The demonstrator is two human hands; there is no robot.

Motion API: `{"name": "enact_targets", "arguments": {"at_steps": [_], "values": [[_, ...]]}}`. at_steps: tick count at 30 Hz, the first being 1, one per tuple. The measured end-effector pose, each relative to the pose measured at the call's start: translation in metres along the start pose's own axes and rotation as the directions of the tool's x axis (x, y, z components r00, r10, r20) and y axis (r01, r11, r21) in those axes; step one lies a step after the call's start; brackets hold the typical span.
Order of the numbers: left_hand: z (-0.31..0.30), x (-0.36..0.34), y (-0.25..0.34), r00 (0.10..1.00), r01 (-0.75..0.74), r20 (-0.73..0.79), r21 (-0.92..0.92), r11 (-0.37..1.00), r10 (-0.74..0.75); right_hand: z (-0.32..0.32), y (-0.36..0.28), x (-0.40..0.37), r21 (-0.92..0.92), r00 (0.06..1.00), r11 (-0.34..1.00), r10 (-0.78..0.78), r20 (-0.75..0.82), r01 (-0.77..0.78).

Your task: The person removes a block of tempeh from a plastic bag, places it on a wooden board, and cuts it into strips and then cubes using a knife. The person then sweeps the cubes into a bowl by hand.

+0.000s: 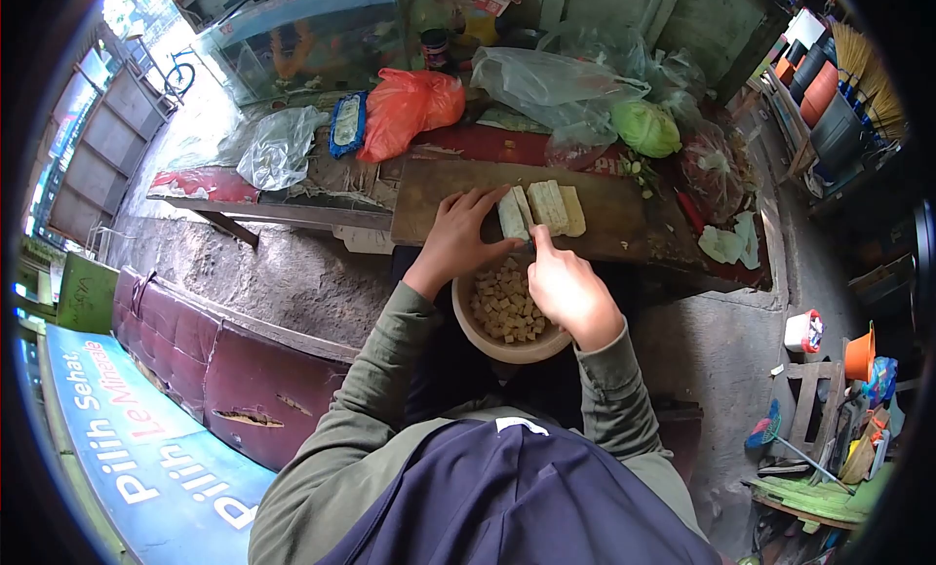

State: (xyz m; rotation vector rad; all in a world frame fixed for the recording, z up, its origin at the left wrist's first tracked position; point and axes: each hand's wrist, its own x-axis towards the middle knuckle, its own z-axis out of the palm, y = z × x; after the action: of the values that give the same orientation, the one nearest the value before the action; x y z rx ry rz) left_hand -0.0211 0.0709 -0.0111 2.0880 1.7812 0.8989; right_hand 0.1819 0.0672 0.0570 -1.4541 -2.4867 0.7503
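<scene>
Purple cloth (526,497); left hand (458,235) spread around block (512,214), right hand (570,290) gripping knife (527,244); banner (185,443): "Pilih Sehat, Le Minerale".

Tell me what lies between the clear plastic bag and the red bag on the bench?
A blue-edged packet lies between the clear plastic bag and the red bag, as the head view shows.

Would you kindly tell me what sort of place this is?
It looks like a small food stall, though I can't be certain: there's a cutting board, a bowl of cubes and a cabbage.
</scene>
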Motion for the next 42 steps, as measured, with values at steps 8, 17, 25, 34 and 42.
{"name": "enact_targets", "arguments": {"at_steps": [8,17,25,34,42], "values": [[0.004,0.000,-0.005,0.996,-0.070,-0.047,0.043,0.997,0.072,0.003,-0.003,-0.018,-0.131,0.996,0.990,-0.053,-0.067,0.044],[0.001,0.001,-0.003,0.999,-0.045,-0.012,0.001,0.999,0.045,0.009,-0.006,-0.028,-0.095,0.998,0.995,0.019,-0.054,-0.024],[-0.004,0.001,0.002,0.999,-0.027,0.016,-0.017,0.999,0.028,0.036,0.010,-0.031,-0.007,0.994,1.000,0.011,-0.106,-0.012],[-0.001,-0.001,0.000,0.998,-0.057,-0.023,0.012,0.998,0.057,0.064,0.014,-0.039,0.110,0.990,0.990,0.100,-0.105,-0.088],[-0.001,0.000,-0.001,1.000,-0.022,0.001,-0.011,1.000,0.022,0.054,0.022,-0.032,0.132,0.993,0.990,0.060,-0.098,-0.046]]}}
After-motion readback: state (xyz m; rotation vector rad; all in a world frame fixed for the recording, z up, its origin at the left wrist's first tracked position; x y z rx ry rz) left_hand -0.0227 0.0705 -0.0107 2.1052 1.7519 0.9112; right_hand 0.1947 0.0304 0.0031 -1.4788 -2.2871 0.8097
